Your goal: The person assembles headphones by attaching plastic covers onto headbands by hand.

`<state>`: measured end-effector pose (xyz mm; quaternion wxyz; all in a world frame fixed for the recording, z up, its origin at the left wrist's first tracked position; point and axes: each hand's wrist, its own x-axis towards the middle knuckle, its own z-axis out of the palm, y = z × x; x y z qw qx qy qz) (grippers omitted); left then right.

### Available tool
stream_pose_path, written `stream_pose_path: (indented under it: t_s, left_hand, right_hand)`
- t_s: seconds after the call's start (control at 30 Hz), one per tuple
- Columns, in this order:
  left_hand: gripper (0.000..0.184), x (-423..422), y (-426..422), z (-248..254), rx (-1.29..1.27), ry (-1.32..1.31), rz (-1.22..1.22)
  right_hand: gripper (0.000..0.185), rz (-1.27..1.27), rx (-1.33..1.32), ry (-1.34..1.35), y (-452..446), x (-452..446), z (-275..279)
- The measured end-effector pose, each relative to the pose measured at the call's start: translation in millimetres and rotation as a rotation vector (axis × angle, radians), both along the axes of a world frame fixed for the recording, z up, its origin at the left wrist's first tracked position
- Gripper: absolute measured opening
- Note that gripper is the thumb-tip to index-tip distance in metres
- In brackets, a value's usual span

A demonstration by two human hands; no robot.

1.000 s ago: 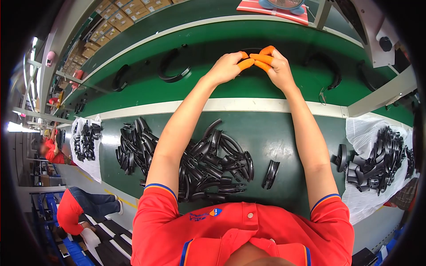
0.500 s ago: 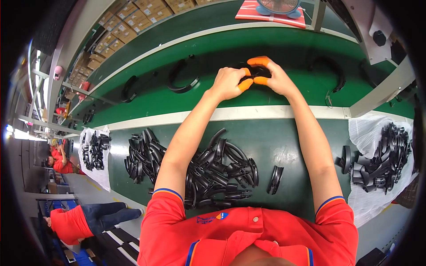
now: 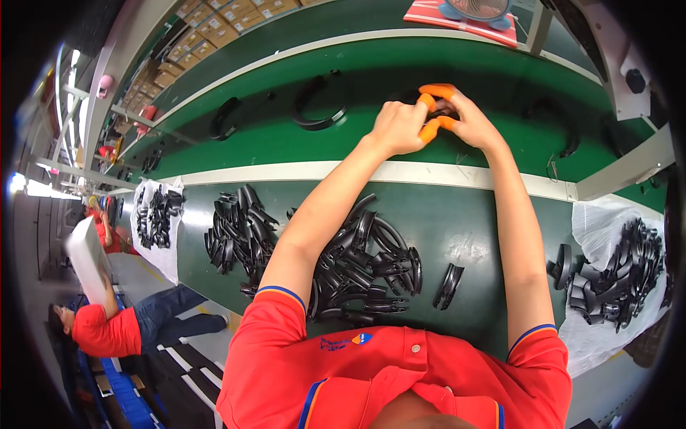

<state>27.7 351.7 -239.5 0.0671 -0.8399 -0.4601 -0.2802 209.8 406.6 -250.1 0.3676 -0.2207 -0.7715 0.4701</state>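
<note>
Over the green conveyor surface (image 3: 264, 154), my left hand (image 3: 401, 129) and my right hand (image 3: 471, 121) meet, with orange covers on the thumbs and index fingers. Both are closed around a small black part (image 3: 446, 111), mostly hidden by the fingers. A large curved black piece (image 3: 319, 121) lies on the green surface left of my hands, and a smaller arc (image 3: 223, 120) sits beyond it. To the right rests another dark curved piece (image 3: 572, 136). Nearer my body, a heap of black curved plastic parts (image 3: 364, 261) covers the bench, and a single one (image 3: 448, 286) lies apart.
A pale rail (image 3: 443, 174) separates conveyor and bench (image 3: 486, 222). White sheets with black parts lie at left (image 3: 174, 247) and right (image 3: 589, 214). A fan (image 3: 479, 7) stands at the back. A co-worker in red (image 3: 107, 332) holds a white panel-like object (image 3: 86, 261).
The view has shifted, so the bench and conveyor appear slightly further right. My hands stay together around the black part. The co-worker at left now has a raised white object.
</note>
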Motion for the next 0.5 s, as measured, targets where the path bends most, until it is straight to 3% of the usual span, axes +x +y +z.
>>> stream_pose_path:
  t_s: [0.17,0.37,0.4,0.5]
  left_hand:
    - [0.033,2,0,-3,-0.113,0.007,0.023]
    - [0.031,13,4,-17,-0.021,-0.048,0.006]
    - [0.034,15,1,-12,-0.193,0.013,0.069]
    - [0.033,6,9,3,-0.046,-0.035,-0.091]
  right_hand:
    - [0.061,-0.070,-0.008,-0.194,-4,6,9]
    - [0.062,-0.119,0.032,-0.317,-10,7,15]
    - [0.060,-0.145,0.056,-0.310,-4,10,6]
    - [0.047,-0.133,0.137,-0.220,22,26,-15]
